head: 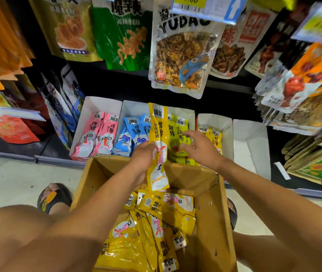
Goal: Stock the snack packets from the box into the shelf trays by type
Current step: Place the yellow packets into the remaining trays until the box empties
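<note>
A: Where is the yellow packet (158, 132)?
B: The left grip (143, 160) pinches it upright over the box (211, 216), before the trays (101, 105). The right grip (199, 150) is spread beside it.

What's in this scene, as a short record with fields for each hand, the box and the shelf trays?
left hand: grips a held yellow packet upright above the box
right hand: open, fingers spread over the lime packets
box: cardboard, holds loose yellow packets
trays, left to right: pink packets, blue packets, lime packets, shelved yellow packets
</note>
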`<state>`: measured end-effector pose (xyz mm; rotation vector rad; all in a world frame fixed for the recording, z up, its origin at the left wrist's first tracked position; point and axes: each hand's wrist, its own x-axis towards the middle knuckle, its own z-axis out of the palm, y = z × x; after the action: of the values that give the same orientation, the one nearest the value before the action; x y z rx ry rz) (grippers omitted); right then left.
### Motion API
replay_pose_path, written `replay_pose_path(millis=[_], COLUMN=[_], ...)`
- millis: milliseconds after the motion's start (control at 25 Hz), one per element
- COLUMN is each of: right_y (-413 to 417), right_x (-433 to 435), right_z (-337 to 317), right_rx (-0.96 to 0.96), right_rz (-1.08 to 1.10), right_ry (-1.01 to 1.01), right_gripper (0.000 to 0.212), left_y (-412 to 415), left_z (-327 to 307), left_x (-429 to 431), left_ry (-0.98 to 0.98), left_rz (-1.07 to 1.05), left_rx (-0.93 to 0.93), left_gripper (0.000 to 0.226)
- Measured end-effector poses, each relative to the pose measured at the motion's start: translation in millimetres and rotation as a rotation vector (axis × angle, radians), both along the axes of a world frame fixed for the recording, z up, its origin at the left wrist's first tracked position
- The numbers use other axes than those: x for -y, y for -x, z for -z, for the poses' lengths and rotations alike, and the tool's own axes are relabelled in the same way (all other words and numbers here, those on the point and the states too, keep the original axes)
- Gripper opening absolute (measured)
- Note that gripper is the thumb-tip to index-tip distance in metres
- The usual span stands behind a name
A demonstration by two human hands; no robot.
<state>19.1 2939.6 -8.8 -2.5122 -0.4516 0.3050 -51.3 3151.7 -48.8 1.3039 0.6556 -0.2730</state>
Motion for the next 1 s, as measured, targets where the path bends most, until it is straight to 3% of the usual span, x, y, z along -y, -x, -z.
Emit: replay_pose_path(millis=[40,160,240,320,440,640,720,800,920,1000], right_y=[18,57,68,70,68,58,55,46,15,-7], right_x=[-11,-33,-39,-38,-30,-13,-11,-2,33,64], right_z=[-11,-22,-18,-15,-17,-13,-10,-8,0,12], right_rx=[-0.044,-0.154,-0.144,-0.102,-0.075,-0.152,-0.133,-0.099,-0.069,-0.066], right_rz=[-0.014,0.001,0.060,0.117,0.195,0.175,0.188,0.231,0.345,0.441], right_ry=[-0.057,-0.106,-0.079,-0.043,-0.074,-0.091,-0.130,-0.178,-0.170,-0.070], right_gripper=[0.059,0.088,0.097,0.095,0.088,0.103,0.098,0.087,0.075,0.077], left_y=[-1,5,13,16,22,19,18,18,26,33], left_z=[3,-16,-34,-33,-51,-53,-61,-65,-46,-23], left_x=[0,11,18,23,27,35,41,43,31,18], left_ry=[0.008,0.007,0.005,0.029,0.050,0.122,0.152,-0.046,-0.830,-1.122], left_rz=[0.021,0.065,0.112,0.163,0.190,0.217,0.214,0.310,0.646,0.800], left_rx=[-0.016,0.029,0.034,0.047,0.080,0.058,0.066,0.134,0.292,0.233], left_gripper=[0.067,0.037,0.039,0.044,0.029,0.030,0.031,0.033,0.048,0.056])
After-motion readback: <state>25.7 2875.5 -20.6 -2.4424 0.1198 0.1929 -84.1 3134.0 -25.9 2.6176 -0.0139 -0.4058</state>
